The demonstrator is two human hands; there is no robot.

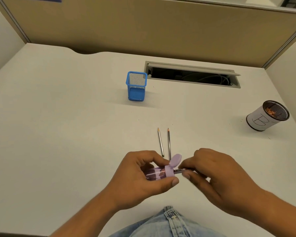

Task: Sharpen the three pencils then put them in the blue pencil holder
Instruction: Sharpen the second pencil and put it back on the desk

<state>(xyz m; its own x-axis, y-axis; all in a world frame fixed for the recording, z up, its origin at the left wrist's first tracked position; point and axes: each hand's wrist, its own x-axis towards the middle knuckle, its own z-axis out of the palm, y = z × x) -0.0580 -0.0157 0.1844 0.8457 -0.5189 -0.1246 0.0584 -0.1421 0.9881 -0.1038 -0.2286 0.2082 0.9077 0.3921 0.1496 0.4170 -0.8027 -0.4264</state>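
Note:
My left hand [140, 175] grips a purple sharpener [161, 172] with a clear barrel and an open flip lid, low in the middle of the view. My right hand [214, 173] pinches a dark pencil [180, 171] whose tip end is pushed into the sharpener; most of that pencil is hidden by my fingers. Two more pencils lie side by side on the white desk just beyond my hands, points facing away: the left pencil [160, 141] and the right pencil [169, 142]. The blue mesh pencil holder [136, 86] stands upright farther back, with nothing showing inside.
A round mesh cup [266, 116] wrapped in white paper, with shavings inside, stands at the right. An open cable hatch [191, 75] is cut into the desk behind the holder. Beige partition walls close the desk at the back and sides.

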